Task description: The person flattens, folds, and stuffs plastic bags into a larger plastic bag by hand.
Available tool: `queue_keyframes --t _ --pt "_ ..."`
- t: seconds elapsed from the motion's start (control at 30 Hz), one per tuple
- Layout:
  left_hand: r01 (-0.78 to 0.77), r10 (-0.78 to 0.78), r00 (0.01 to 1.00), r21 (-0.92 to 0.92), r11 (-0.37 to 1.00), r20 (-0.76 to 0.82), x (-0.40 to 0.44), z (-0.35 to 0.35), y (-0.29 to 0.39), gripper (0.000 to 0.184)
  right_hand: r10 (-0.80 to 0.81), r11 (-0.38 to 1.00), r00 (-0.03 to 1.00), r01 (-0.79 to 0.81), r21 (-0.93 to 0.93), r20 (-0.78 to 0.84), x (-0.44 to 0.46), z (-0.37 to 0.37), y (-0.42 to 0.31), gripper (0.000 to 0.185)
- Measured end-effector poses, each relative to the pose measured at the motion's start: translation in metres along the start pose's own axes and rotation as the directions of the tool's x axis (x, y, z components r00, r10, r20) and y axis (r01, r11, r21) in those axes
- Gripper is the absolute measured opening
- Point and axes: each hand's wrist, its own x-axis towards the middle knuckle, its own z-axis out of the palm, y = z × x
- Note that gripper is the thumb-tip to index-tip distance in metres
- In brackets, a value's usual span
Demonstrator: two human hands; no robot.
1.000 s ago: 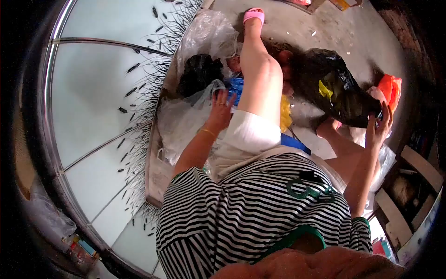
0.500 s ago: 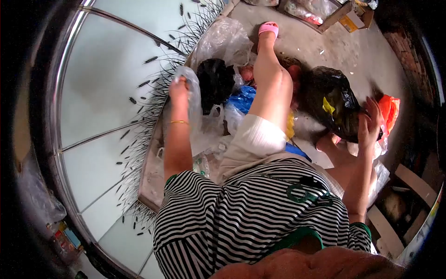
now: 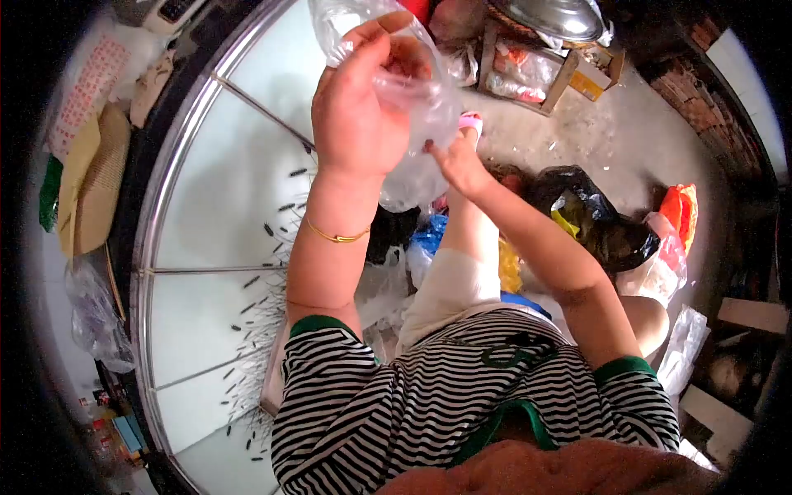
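Note:
My left hand (image 3: 363, 111) is raised high at the top of the view, its fingers curled round the upper part of a clear plastic bag (image 3: 417, 177). The bag hangs down, crumpled and see-through; whether anything lies inside it I cannot make out. At the bag's right side, my right hand (image 3: 462, 167) has its fingertips closed on the film, partly hidden by the hand itself. Below and behind the bag lie a black bag (image 3: 392, 235) and a blue bag (image 3: 429, 234). To the right stands an opened black plastic bag (image 3: 577, 214) with something yellow at its mouth.
A white tiled glass-like panel (image 3: 223, 206) with a metal rim curves along the left. Cardboard boxes (image 3: 528, 70) with wrapped items and a metal lid (image 3: 557, 16) are at the top. An orange-red bag (image 3: 681, 216) and wooden pieces (image 3: 718, 425) lie on the right.
My left hand has lifted the clear bag up towards the camera. My right hand has left the black bag and crossed over to the clear bag. The view has tilted upward.

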Motion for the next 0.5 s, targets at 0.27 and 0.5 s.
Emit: queue_keyframes --t 0.27,0.5 --pt "-0.339 0.437 0.886 0.428 0.838 -0.153 -0.002 0.003 -0.025 0.051 0.558 0.601 0.756 -0.084 0.795 -0.342 -0.006 -0.167 -0.017 0.025" --pt "0.084 -0.060 0.991 0.201 0.976 -0.120 -0.032 -0.001 -0.144 0.083 0.549 0.448 0.786 0.009 0.894 -0.283 -0.055 -0.225 -0.034 0.023"
